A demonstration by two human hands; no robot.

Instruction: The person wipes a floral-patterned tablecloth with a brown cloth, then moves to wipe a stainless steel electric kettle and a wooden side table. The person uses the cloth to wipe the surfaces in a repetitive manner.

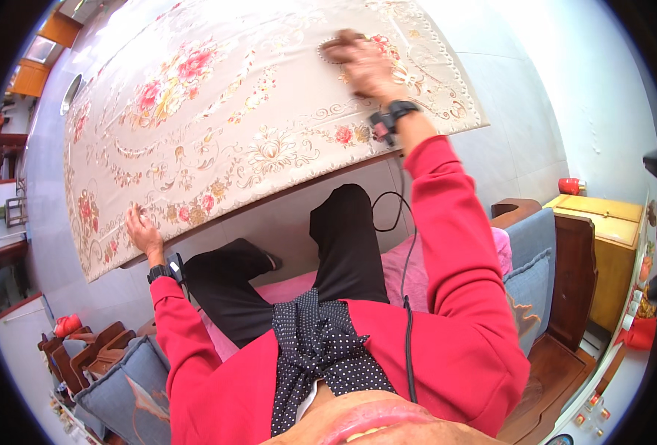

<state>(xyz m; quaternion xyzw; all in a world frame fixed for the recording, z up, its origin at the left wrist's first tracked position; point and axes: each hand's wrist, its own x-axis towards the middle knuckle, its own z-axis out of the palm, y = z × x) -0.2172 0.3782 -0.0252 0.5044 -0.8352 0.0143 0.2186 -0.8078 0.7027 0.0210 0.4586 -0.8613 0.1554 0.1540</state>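
A floral tablecloth [217, 141] in cream and beige, with red flowers and scrollwork, covers the table before me. My right hand [369, 70] is stretched out over its far right part, blurred by motion. Under and in its fingers is a brown, rounded object [341, 48], too smeared to name, pressed against the cloth. On the near left edge of the cloth lies my left hand [144, 232], fingers apart and holding nothing. Each wrist wears a dark strap with a small device, and a black cable [406, 267] runs along my right arm.
I sit on a wooden seat with a pink cover [403, 263]. Blue-grey cushions [529, 274] rest on both sides of me. At right stand a yellow cabinet [595, 222] and a red can [570, 186]. A wooden chair [98, 356] is at lower left.
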